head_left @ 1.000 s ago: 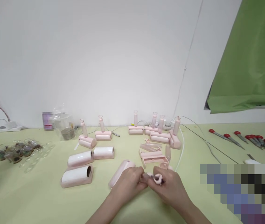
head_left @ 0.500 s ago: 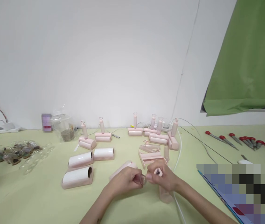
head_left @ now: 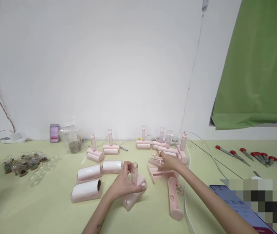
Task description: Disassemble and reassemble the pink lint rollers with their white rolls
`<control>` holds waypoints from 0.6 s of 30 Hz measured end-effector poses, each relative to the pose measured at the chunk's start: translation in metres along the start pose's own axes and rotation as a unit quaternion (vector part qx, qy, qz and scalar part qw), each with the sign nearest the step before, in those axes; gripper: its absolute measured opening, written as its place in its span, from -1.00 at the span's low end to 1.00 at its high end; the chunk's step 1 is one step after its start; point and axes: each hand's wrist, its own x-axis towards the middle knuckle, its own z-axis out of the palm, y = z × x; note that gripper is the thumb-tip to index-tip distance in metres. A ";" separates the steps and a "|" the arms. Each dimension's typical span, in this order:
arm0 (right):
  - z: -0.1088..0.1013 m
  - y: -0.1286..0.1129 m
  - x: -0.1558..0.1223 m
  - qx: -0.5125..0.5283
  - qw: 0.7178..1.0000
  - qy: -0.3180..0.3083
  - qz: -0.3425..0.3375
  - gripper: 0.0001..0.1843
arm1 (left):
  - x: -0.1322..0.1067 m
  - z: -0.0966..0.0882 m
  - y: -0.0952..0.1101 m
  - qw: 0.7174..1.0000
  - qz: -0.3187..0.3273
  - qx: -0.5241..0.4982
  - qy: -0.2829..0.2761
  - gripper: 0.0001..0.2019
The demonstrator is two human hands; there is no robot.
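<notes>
My left hand [head_left: 124, 182] is closed around a clear pinkish tube [head_left: 134, 172], which stands upright between thumb and fingers. Just behind and below it is a pink lint roller [head_left: 131, 200], partly covered by the hand. Farther out, my right hand [head_left: 168, 162] reaches into small pink parts [head_left: 155, 160], its fingertips close together on or at one of them. What the fingertips hold is hard to make out. A pink lint roller frame [head_left: 164, 174] lies under that hand. Nearer to me, a pink roller cover [head_left: 175, 199] with a hole lies lengthwise.
Several white-sheeted lint rollers [head_left: 87, 190] lie at left. Assembled pink rollers [head_left: 111, 149] with upright handles line the wall. Glass domes [head_left: 23, 164] sit far left, red-handled tools [head_left: 236, 156] at right. A white cable [head_left: 186, 201] runs beside my right forearm, near a phone [head_left: 228, 198].
My right hand has moved away from my left toward the small pink parts, uncovering the roller cover. My left hand has shifted left, and its tube now points upward.
</notes>
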 end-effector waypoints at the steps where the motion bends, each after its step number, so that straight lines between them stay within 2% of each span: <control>1: 0.000 0.002 0.001 -0.002 1.000 -0.015 0.004 -0.63 | -0.004 -0.002 -0.003 1.000 -0.009 0.010 -0.016 -0.38; 5: -0.008 0.006 0.003 -0.012 0.999 -0.045 0.014 -0.73 | -0.014 -0.004 -0.016 0.994 -0.050 0.017 -0.099 -0.37; 7: -0.014 0.008 0.002 -0.020 0.999 -0.040 0.017 -0.75 | -0.015 -0.002 -0.020 0.994 -0.042 -0.010 -0.097 -0.40; 11: -0.026 0.011 -0.010 -0.022 1.000 -0.017 0.014 -0.80 | -0.010 0.005 -0.027 0.998 0.006 -0.051 -0.039 -0.45; 14: -0.028 0.002 -0.025 0.000 1.000 -0.001 -0.022 -0.77 | -0.007 0.018 -0.035 0.997 0.017 -0.071 0.016 -0.48; 16: -0.021 -0.012 -0.035 0.068 0.995 0.018 -0.073 -0.68 | -0.007 0.029 -0.042 0.994 0.007 -0.092 0.065 -0.44; 18: -0.005 -0.032 -0.042 0.185 0.974 0.036 -0.124 -0.60 | -0.006 0.038 -0.048 0.989 -0.002 -0.106 0.099 -0.41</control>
